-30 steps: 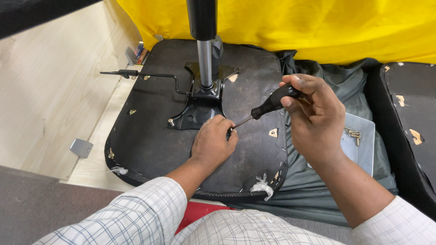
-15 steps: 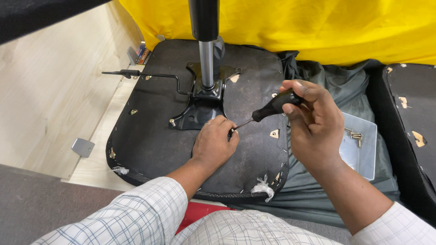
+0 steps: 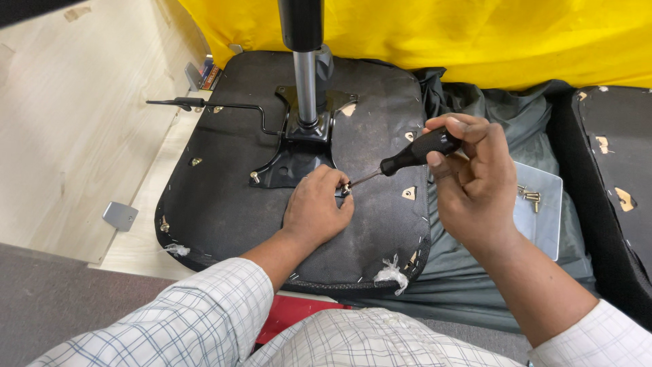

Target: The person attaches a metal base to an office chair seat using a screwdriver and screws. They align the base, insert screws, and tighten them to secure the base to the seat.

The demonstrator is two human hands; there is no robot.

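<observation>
We've got our left hand [image 3: 314,211] resting flat-ish on the underside of the black seat pan [image 3: 224,197], thumb + forefinger pinched together on a small screw [image 3: 346,188] right at the front-right foot of the black metal mounting plate [image 3: 295,160]. Our right hand [image 3: 475,180] is closed round the black handle of a screwdriver [image 3: 414,153], fingers wrapped tight. Its long axis runs diagonal, handle up-right, tip down-left, w/ the tip touching the screw head at our left fingertips. So the screw lies just left of + below the right hand, and the left hand is the nearer one, actually on it. Chrome gas column [image 3: 307,81] stands upright from the plate centre; lever [image 3: 204,105] sticks out left. Spare screws sit in a grey tray [image 3: 543,224] well apart, right of our right hand, on dark cloth
</observation>
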